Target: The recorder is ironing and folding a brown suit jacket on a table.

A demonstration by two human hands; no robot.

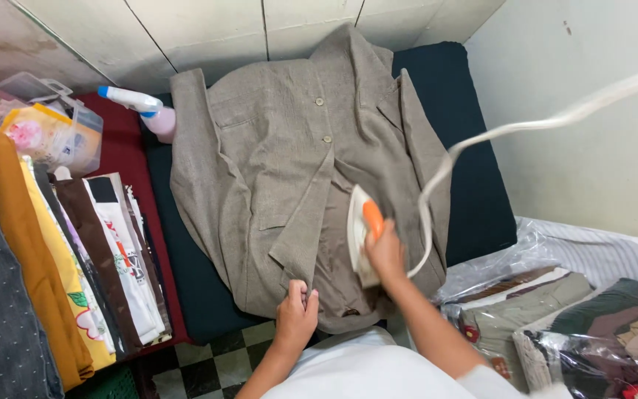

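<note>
Folded garments (75, 273): a row stood on edge at the far left, in ochre, yellow, brown and printed white, beside dark speckled cloth.

Clear plastic box (53, 125): sat behind the row, holding soft packets in yellow and pink.

Spray bottle (145, 111): pink body, white head with blue tip, lying on the red strip at the worktop's left edge, just beside the jacket's shoulder.

Worktop (474, 192): padded, covered in dark navy cloth, pushed against a pale panelled wall.

Jacket (275, 170): grey-brown, coarse woven, lying face up across the middle of the worktop, collar toward the wall, hem toward the person. Two pale buttons showed down the front; a breast pocket and a lower flap pocket were visible. The front panel was folded back, exposing a smoother brown lining.

Left hand (295, 314): grip clenched on the jacket's hem edge, pinching the fabric at the near side.

Iron (361, 235): white body, orange handle, soleplate down on the exposed lining.

Right hand (385, 251): grip closed around the iron's handle.

Cord (511, 131): white, looping up from the iron toward the upper right.

Bagged clothes (585, 318): folded items in clear plastic, stacked at the right, in olive, striped and dark colours.
</note>
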